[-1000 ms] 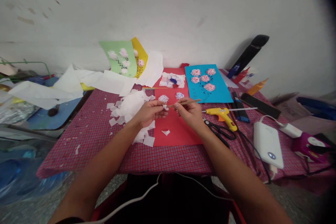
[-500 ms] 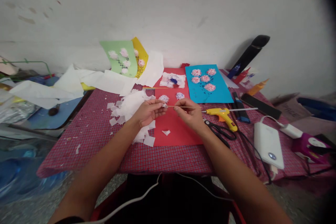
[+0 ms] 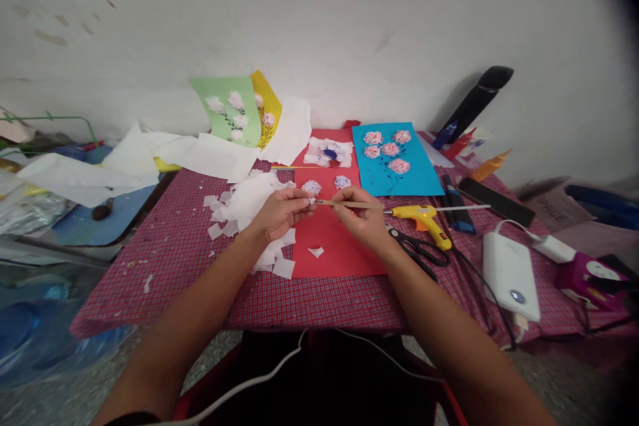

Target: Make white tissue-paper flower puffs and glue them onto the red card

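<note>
Thumb and fingers of my left hand pinch a small crumpled piece of white paper. My right hand grips a flat wooden stick, its tip pointing left and close to the paper; whether they touch is too small to tell. Both hands are above a red sheet. Just beyond them lie two speckled white-and-purple paper flowers. A folded white scrap rests on the red sheet nearer me. Beside my left hand is a heap of white paper squares.
Right of my right hand are a yellow glue gun, black scissors and a white power bank with cables. A blue card with pink flowers lies behind. Paint-smeared tissue sits at the back, a green card against the wall.
The wooden stick has turned in my right hand: it showed a thin edge, and now its broad flat side faces me. My left hand has hardly moved.
</note>
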### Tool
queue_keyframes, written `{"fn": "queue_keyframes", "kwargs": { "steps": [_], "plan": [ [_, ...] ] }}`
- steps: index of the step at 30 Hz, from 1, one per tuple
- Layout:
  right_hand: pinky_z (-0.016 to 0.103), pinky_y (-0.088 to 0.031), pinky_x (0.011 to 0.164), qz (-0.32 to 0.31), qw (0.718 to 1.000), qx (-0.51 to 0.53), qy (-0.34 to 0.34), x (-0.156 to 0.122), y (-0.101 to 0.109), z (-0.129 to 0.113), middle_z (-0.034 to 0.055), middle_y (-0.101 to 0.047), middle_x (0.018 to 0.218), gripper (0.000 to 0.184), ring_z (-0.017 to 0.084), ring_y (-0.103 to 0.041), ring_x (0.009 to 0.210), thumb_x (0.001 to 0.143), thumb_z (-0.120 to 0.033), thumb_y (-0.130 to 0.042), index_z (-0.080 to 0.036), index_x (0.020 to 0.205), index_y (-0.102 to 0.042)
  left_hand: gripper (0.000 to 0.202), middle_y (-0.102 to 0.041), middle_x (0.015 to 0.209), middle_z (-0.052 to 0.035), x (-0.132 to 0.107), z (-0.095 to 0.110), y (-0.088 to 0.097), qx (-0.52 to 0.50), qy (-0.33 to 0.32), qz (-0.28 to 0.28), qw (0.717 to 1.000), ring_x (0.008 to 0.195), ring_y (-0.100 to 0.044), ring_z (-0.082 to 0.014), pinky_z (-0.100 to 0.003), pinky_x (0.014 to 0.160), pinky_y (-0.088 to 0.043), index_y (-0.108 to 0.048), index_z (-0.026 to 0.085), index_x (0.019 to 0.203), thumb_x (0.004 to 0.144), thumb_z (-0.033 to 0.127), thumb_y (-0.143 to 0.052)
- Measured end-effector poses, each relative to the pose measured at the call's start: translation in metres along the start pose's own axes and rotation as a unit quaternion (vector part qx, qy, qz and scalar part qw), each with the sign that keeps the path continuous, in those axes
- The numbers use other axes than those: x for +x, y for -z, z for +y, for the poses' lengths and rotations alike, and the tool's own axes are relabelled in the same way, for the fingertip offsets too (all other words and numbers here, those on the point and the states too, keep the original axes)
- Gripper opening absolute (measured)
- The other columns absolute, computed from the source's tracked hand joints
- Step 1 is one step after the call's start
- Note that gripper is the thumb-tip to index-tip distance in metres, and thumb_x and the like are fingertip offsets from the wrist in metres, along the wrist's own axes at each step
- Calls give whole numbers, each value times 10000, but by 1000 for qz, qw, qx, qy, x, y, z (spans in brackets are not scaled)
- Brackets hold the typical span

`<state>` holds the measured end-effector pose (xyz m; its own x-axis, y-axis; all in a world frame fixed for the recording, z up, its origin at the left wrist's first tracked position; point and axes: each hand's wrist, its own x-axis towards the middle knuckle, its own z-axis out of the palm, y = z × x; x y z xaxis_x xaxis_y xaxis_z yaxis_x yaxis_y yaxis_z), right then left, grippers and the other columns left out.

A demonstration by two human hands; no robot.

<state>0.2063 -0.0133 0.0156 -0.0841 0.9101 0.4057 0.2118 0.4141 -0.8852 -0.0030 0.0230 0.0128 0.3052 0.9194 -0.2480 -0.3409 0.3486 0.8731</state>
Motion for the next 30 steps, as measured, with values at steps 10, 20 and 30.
{"fn": "queue_keyframes", "kwargs": {
  "steps": [10, 20, 30],
  "plan": [
    [290, -453, 555, 50, 993, 103, -32, 4, 1, -2, -22, -613, 656, 42, 141, -563, 563, 814, -245, -640, -213, 834, -623, 147, -724, 791, -49, 0, 1, 0, -10, -16, 10, 1000, 729, -719, -130, -266, 749, -577, -694, 96, 846, 741, 97, -797],
    [282, -432, 543, 48, 990, 132, -17, 4, 2, 0, -27, -605, 649, 15, 130, -551, 555, 817, -211, -634, -209, 823, -620, 156, -726, 770, -48, 1, 3, 0, -5, -11, 13, 1000, 728, -715, -133, -255, 727, -578, -712, 104, 809, 694, 91, -815],
    [285, -457, 549, 111, 984, 141, -17, 7, 4, 1, -41, -570, 616, 50, 125, -551, 536, 801, -192, -595, -227, 831, -574, 102, -768, 817, -52, -11, 8, 5, 330, 19, -228, 916, 745, -694, -135, -265, 744, -536, -770, 155, 867, 772, 192, -755]
  ]
}}
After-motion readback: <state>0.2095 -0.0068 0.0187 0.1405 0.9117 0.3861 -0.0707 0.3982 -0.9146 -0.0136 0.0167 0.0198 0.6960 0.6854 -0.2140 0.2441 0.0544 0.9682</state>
